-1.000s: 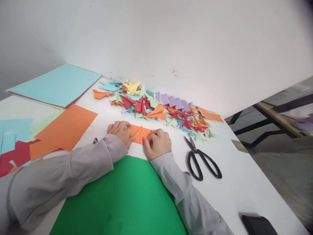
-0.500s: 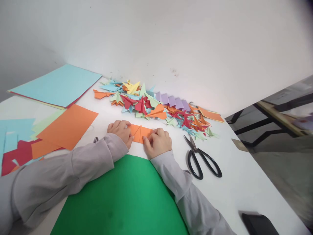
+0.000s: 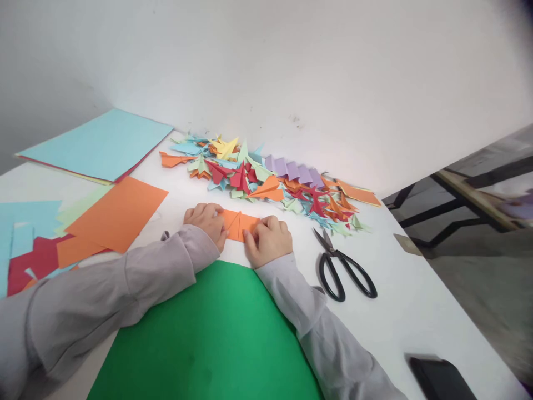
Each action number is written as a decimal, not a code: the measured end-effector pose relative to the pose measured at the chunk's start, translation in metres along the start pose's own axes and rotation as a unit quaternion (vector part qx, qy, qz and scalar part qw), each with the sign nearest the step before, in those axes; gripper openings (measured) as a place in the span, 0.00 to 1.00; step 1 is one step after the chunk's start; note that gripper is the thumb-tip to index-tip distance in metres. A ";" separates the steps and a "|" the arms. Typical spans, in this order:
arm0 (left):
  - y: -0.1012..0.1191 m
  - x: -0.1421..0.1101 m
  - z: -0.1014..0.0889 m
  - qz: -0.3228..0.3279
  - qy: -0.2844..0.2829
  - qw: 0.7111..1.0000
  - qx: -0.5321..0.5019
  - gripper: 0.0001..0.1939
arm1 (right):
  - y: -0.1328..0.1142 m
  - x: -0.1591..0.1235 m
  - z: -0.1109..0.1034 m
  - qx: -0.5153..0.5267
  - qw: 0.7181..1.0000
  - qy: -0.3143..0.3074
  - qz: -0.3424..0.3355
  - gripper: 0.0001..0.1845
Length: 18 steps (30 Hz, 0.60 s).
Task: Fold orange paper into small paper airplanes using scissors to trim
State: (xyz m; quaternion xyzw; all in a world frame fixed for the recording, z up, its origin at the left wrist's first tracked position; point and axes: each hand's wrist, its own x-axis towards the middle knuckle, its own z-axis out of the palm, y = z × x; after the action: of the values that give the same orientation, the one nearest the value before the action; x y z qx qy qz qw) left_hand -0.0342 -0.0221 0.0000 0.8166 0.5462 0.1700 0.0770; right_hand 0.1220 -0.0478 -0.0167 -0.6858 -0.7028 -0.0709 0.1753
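A small piece of orange paper point(image 3: 240, 225) with fold lines and a raised flap near its middle lies on the white table. My left hand point(image 3: 206, 222) grips its left end, fingers curled. At the other end my right hand point(image 3: 270, 239) pinches the paper between thumb and bent fingers. Both hands rest on the table, just beyond a large green sheet point(image 3: 208, 339) that lies under my forearms. The paper's two ends are partly hidden by my fingers.
Behind the hands, folded paper planes point(image 3: 239, 176) in several colours lie heaped along the wall. Black-handled scissors point(image 3: 333, 255) lie open to the right, and a black flat object point(image 3: 441, 378) at the lower right. Orange sheets point(image 3: 120, 214), scraps point(image 3: 35, 258) and large blue sheets point(image 3: 100, 144) occupy the left.
The view has shifted very slightly. Both hands keep their hold on the orange paper in nearly the same place, with no clear change in its folds.
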 end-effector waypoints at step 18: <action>0.001 -0.002 0.002 0.018 0.019 1.000 0.016 0.04 | -0.002 -0.001 -0.001 -0.031 0.999 -0.013 -0.007 0.12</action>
State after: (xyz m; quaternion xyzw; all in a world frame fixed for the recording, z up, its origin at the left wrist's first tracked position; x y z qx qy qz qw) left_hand -0.0337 -0.0242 -0.0022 0.8239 0.5357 0.1781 0.0501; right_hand 0.1205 -0.0491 -0.0156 -0.6868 -0.7072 -0.0851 0.1446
